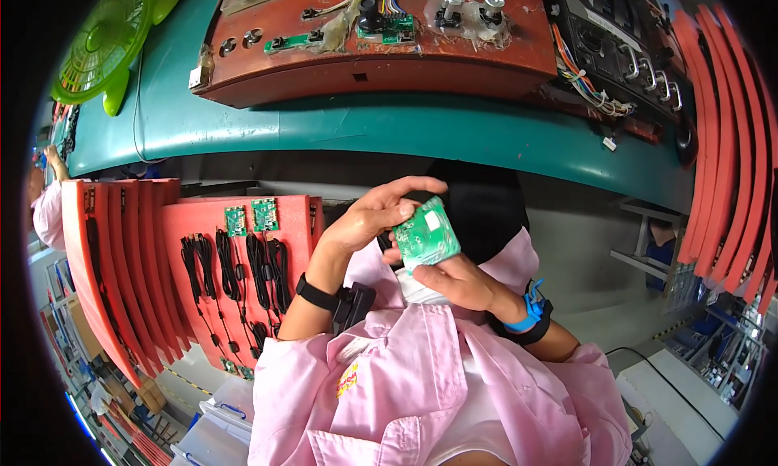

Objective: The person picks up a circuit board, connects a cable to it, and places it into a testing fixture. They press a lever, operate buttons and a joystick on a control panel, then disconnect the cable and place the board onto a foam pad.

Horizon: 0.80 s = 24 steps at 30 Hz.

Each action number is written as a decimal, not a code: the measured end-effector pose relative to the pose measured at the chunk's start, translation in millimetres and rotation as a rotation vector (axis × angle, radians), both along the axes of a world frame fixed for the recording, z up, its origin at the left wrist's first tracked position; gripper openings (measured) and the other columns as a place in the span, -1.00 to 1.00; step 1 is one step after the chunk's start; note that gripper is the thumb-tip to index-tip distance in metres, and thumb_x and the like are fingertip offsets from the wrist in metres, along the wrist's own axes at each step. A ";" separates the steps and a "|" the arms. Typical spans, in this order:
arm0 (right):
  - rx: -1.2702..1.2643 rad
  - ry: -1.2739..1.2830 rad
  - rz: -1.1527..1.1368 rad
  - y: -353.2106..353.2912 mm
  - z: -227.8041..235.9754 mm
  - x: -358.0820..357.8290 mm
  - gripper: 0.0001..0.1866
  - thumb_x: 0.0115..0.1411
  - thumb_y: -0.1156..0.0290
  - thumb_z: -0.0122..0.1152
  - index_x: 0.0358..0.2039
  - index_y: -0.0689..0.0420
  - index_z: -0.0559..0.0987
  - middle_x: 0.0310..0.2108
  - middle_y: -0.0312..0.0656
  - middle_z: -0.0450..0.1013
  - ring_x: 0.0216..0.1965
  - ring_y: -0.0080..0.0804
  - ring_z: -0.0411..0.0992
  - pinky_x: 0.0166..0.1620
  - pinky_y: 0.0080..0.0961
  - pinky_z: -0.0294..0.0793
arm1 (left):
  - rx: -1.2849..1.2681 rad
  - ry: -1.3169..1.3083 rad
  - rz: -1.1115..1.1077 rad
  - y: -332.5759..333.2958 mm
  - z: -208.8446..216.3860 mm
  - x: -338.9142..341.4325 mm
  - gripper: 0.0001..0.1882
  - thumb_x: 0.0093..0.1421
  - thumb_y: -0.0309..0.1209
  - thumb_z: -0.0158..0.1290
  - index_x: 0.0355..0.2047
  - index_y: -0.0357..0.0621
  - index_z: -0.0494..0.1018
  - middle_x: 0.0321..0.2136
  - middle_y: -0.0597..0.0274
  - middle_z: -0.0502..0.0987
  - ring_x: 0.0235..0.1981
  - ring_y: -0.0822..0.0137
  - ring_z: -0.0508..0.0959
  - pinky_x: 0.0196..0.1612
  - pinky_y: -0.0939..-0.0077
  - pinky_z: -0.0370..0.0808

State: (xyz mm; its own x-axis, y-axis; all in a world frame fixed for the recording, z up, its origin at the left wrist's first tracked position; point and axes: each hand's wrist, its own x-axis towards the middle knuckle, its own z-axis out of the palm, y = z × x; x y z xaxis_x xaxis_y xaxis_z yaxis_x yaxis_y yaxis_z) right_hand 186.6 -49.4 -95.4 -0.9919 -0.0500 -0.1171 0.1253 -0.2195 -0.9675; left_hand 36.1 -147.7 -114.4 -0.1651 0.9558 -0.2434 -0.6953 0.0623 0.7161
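Observation:
A green circuit board (423,237) with a white square component is held up in front of my chest, tilted and slightly blurred. My left hand (369,216) pinches its upper left side between the thumb and fingers, with the index finger stretched past the top edge. At its lower edge, my right hand (462,282) grips the board with the thumb in front; the other fingers are largely hidden behind it. My left wrist wears a black strap (316,294), and a blue band (533,305) circles the right one.
A red metal box (381,65) with wired boards and knobs stands on the green table (324,126). A black control panel (616,40) sits right of it. Left of me, pink foam sheets (182,231) carry black cables (231,263); more foam stands far right. A green fan (101,40) is far left.

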 end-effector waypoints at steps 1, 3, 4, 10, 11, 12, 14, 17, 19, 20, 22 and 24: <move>0.013 0.010 -0.012 -2.6 -2.1 -0.3 -0.63 0.20 0.24 -0.10 -0.13 0.28 0.37 -0.21 -0.10 0.37 -0.15 -0.38 0.33 -0.10 -0.49 0.28 | -0.015 -0.001 -0.054 2.3 -2.5 -0.4 -0.63 0.09 -0.34 -0.01 -0.13 -0.29 0.26 -0.38 0.22 0.44 -0.47 0.48 0.45 -0.47 0.63 0.38; 0.038 0.028 -0.034 -6.7 -4.7 -0.4 -0.61 0.21 0.24 -0.13 -0.06 0.27 0.32 -0.08 -0.11 0.29 -0.02 -0.35 0.24 0.01 -0.47 0.20 | -0.044 -0.004 -0.161 6.3 -7.6 -0.3 -0.67 0.13 -0.31 -0.04 -0.19 -0.31 0.29 -0.45 0.24 0.45 -0.58 0.56 0.42 -0.60 0.72 0.33; 0.038 0.021 -0.025 -7.7 -4.8 -0.5 -0.61 0.21 0.24 -0.13 -0.06 0.27 0.32 -0.08 -0.11 0.29 -0.02 -0.35 0.24 0.01 -0.47 0.20 | -0.043 -0.011 -0.152 8.0 -7.4 -0.2 -0.67 0.13 -0.31 -0.04 -0.19 -0.31 0.29 -0.45 0.24 0.45 -0.58 0.56 0.42 -0.60 0.72 0.33; -0.080 0.010 -0.037 -10.2 -13.3 -1.9 -0.58 0.22 0.24 -0.14 -0.01 0.25 0.27 -0.04 -0.15 0.26 0.02 -0.36 0.21 0.05 -0.46 0.17 | -0.033 -0.095 -0.247 12.6 -8.7 -1.0 -0.73 0.18 -0.31 -0.12 -0.25 -0.29 0.29 -0.64 0.34 0.40 -0.90 0.69 0.14 -0.89 0.81 -0.05; -0.087 0.013 -0.043 -11.5 -14.7 -2.6 -0.58 0.22 0.24 -0.14 0.00 0.25 0.26 -0.04 -0.15 0.26 0.02 -0.36 0.21 0.04 -0.46 0.17 | -0.038 -0.087 -0.257 11.4 -9.9 -1.6 -0.72 0.17 -0.29 -0.10 -0.25 -0.29 0.30 -0.61 0.33 0.42 -0.88 0.69 0.15 -0.89 0.82 -0.04; -0.087 0.013 -0.040 -12.7 -15.0 -3.5 -0.58 0.22 0.24 -0.14 0.00 0.25 0.26 -0.04 -0.15 0.26 0.02 -0.36 0.21 0.04 -0.46 0.17 | -0.038 -0.087 -0.255 10.0 -10.5 -2.1 -0.72 0.17 -0.29 -0.10 -0.25 -0.29 0.30 -0.61 0.33 0.42 -0.88 0.69 0.15 -0.89 0.82 -0.04; -0.097 0.015 -0.047 -15.2 -15.1 -4.7 -0.58 0.22 0.24 -0.14 -0.01 0.26 0.26 -0.05 -0.14 0.26 0.01 -0.36 0.21 0.04 -0.46 0.17 | -0.051 -0.098 -0.265 7.8 -11.0 -2.8 -0.73 0.18 -0.30 -0.11 -0.25 -0.28 0.31 -0.60 0.33 0.42 -0.87 0.69 0.17 -0.88 0.82 -0.02; -0.103 0.008 -0.048 -14.7 -15.3 -2.1 -0.58 0.22 0.25 -0.14 -0.01 0.27 0.26 -0.05 -0.13 0.26 0.01 -0.35 0.21 0.04 -0.46 0.17 | -0.059 -0.109 -0.264 8.1 -12.4 1.4 -0.74 0.18 -0.31 -0.12 -0.26 -0.27 0.32 -0.60 0.33 0.43 -0.86 0.69 0.18 -0.88 0.83 -0.01; -0.106 -0.006 -0.053 -13.8 -16.4 -0.1 -0.59 0.22 0.25 -0.14 -0.01 0.27 0.25 -0.06 -0.13 0.25 0.01 -0.35 0.21 0.05 -0.46 0.16 | -0.063 -0.118 -0.260 9.1 -13.5 4.3 -0.75 0.19 -0.32 -0.13 -0.26 -0.26 0.32 -0.60 0.33 0.43 -0.86 0.70 0.18 -0.88 0.82 -0.01; -0.106 -0.005 -0.052 -13.5 -16.5 0.5 -0.59 0.22 0.25 -0.14 -0.01 0.27 0.25 -0.06 -0.13 0.25 0.01 -0.35 0.21 0.05 -0.46 0.16 | -0.063 -0.118 -0.259 9.3 -13.2 4.8 -0.75 0.19 -0.32 -0.13 -0.26 -0.26 0.32 -0.60 0.33 0.43 -0.86 0.70 0.18 -0.88 0.82 -0.01; -0.093 -0.003 -0.048 -13.2 -16.7 1.5 -0.59 0.22 0.26 -0.14 -0.02 0.27 0.25 -0.06 -0.13 0.25 0.01 -0.35 0.20 0.05 -0.46 0.16 | -0.053 -0.098 -0.251 9.4 -12.6 5.5 -0.76 0.19 -0.31 -0.13 -0.26 -0.25 0.33 -0.60 0.35 0.43 -0.86 0.70 0.18 -0.87 0.82 -0.01; -0.087 -0.002 -0.046 -12.7 -15.9 2.1 -0.59 0.22 0.26 -0.14 -0.02 0.27 0.25 -0.06 -0.13 0.25 0.01 -0.35 0.20 0.05 -0.46 0.15 | -0.048 -0.088 -0.247 9.0 -11.4 6.1 -0.76 0.19 -0.31 -0.13 -0.26 -0.24 0.33 -0.60 0.36 0.43 -0.86 0.70 0.18 -0.87 0.83 -0.01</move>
